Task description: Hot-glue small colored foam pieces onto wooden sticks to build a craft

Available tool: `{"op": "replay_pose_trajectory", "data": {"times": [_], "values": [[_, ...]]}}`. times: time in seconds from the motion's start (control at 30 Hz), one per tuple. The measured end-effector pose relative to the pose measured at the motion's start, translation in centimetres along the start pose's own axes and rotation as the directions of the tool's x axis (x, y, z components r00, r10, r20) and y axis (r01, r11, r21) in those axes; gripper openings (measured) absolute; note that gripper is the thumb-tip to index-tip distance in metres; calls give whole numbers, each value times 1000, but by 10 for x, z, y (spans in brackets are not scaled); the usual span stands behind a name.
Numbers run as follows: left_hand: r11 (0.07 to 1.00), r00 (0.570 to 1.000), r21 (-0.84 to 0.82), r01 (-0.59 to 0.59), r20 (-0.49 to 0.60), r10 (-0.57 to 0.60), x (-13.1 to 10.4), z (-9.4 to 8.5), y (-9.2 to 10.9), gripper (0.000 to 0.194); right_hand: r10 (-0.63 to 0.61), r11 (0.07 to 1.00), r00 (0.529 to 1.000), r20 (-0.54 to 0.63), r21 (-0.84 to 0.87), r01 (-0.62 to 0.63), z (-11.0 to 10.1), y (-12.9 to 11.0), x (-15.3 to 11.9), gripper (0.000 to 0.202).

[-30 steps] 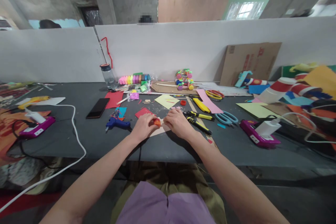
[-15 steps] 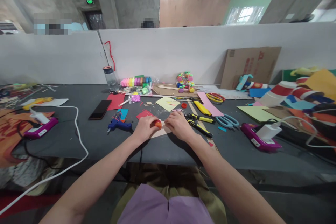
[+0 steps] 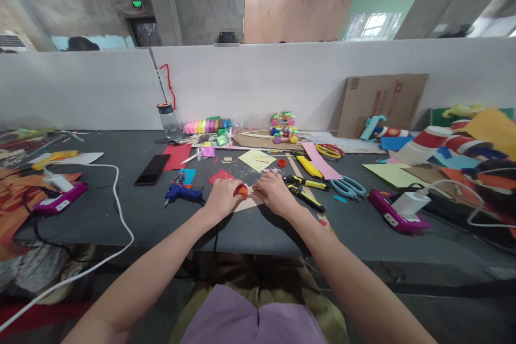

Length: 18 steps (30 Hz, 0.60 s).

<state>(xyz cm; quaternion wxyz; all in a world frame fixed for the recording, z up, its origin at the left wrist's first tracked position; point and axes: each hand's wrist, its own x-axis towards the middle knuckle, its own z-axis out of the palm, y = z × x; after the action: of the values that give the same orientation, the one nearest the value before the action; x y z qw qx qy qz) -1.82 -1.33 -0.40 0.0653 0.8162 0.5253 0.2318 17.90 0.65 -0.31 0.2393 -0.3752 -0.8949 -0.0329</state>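
My left hand [image 3: 223, 197] is closed on a small orange round piece [image 3: 242, 191], its fingers wrapped round the left side. Close by on the right, my right hand [image 3: 275, 193] has its fingers pinched together at a small pale strip, mostly hidden by the fingertips. Beneath both hands lies a flat beige piece of card [image 3: 247, 203]. Just left of my left hand are a blue glue gun [image 3: 183, 193] and a red paper [image 3: 221, 176]. Pliers with black and yellow handles [image 3: 308, 196] lie beside my right hand, and a red ring [image 3: 281, 162] sits beyond it.
A phone [image 3: 152, 170] lies at the left. Blue-handled scissors [image 3: 347, 187] and a purple power strip [image 3: 397, 215] are at the right. Along the back stand a water bottle [image 3: 169, 121] and a colourful model [image 3: 284, 128]. A white partition [image 3: 258, 80] closes off the far side.
Both hands keep nearly the same place and grip. The whole view has shifted very slightly; nothing on the table has visibly moved.
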Motion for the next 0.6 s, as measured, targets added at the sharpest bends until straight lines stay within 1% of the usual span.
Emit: {"op": "replay_pose_trajectory", "data": {"times": [0.17,0.27,0.37,0.5,0.6], "values": [[992,997,122,12,69,-20,4,-8,11,25,8,1000,1000,-11,26,-8,3,3,-1,8],[991,993,135,9,116,-24,9,-9,14,22,19,1000,1000,-12,25,-19,4,6,-1,9],[997,992,76,-6,127,-4,13,-7,11,23,28,999,999,-17,19,-28,5,8,-2,9],[998,995,-59,-31,95,37,14,-1,2,24,27,1000,999,-19,9,-27,6,9,-1,8],[993,996,-111,-45,67,52,13,3,-4,24,23,1000,1000,-10,7,-23,6,9,-1,9]]}}
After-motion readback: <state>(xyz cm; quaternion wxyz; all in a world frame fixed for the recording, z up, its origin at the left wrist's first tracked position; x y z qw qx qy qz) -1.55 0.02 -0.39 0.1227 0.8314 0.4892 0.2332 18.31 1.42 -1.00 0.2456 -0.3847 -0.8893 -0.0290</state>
